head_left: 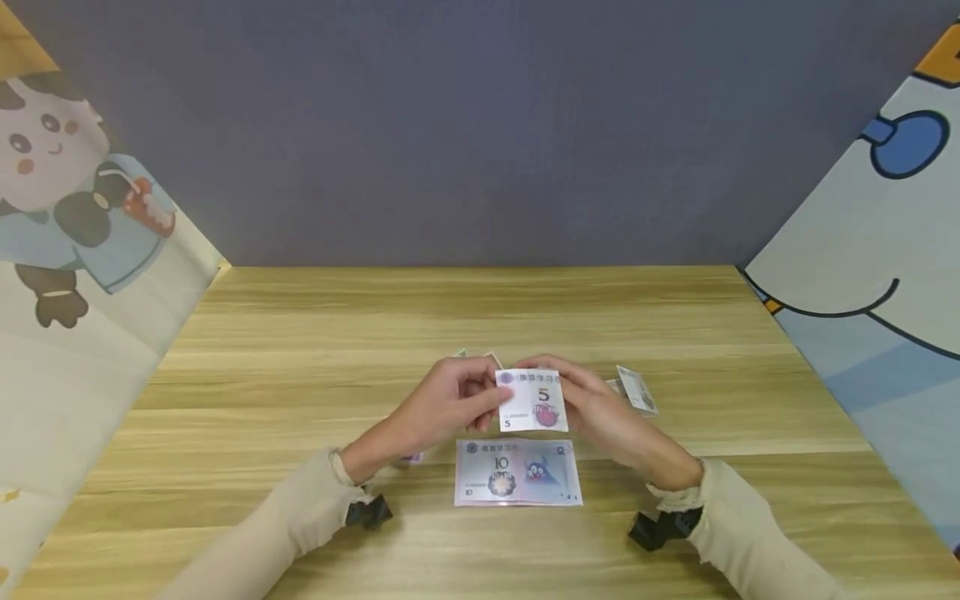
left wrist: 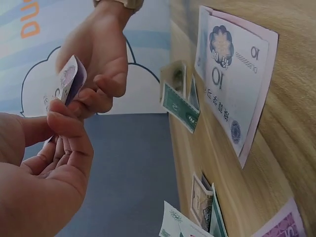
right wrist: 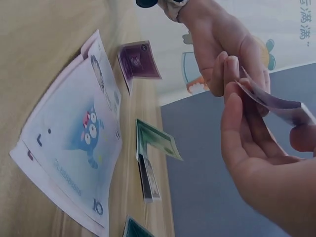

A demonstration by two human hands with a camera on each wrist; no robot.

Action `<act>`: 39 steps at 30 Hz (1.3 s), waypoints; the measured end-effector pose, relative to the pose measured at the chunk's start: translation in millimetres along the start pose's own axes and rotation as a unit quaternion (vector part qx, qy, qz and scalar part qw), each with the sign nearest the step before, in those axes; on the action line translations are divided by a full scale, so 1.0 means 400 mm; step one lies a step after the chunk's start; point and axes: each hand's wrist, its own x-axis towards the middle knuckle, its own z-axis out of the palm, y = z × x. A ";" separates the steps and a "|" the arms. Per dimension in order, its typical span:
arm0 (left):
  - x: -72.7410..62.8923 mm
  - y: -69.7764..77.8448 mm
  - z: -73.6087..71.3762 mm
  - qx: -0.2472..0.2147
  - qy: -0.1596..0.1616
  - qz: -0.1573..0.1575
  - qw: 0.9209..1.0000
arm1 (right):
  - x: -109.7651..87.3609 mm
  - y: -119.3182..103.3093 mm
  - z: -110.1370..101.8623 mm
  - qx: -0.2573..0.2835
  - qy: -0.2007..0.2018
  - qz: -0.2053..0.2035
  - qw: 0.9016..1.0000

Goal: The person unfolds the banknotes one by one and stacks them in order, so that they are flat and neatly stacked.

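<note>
A folded pale purple play banknote marked 5 (head_left: 534,402) is raised above the table between the two hands. My left hand (head_left: 457,396) pinches its left edge, the thumb lying on the printed face. The right hand (head_left: 603,417) holds the opposite edge, with fingers reaching behind the note. In the right wrist view, the note (right wrist: 284,109) bends between that hand's thumb and fingers. Below the hands, a 10 banknote (head_left: 517,473) lies flat. The left wrist view shows another sheet under this 10 note (left wrist: 237,74).
Folded notes stand around the hands: a grey-white one (head_left: 637,390) at right, a green one (right wrist: 158,140) behind, and a purple one (right wrist: 140,61) at left. The wooden tabletop (head_left: 300,317) meets a grey wall (head_left: 480,133) at the back. Printed panels flank both sides.
</note>
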 end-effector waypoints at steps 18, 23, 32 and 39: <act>-0.024 0.009 0.008 0.018 0.005 0.006 1.000 | -0.018 0.001 0.020 -0.086 0.022 0.009 0.996; -0.030 0.008 0.009 0.037 0.010 0.017 0.999 | -0.020 0.008 0.020 -0.089 0.012 0.012 0.996; -0.038 0.000 0.001 0.058 0.009 0.018 0.998 | -0.023 0.021 0.002 -0.068 -0.014 -0.015 0.997; -0.048 -0.001 -0.014 0.063 0.030 0.006 0.998 | -0.041 0.020 -0.019 -0.074 0.029 -0.024 0.997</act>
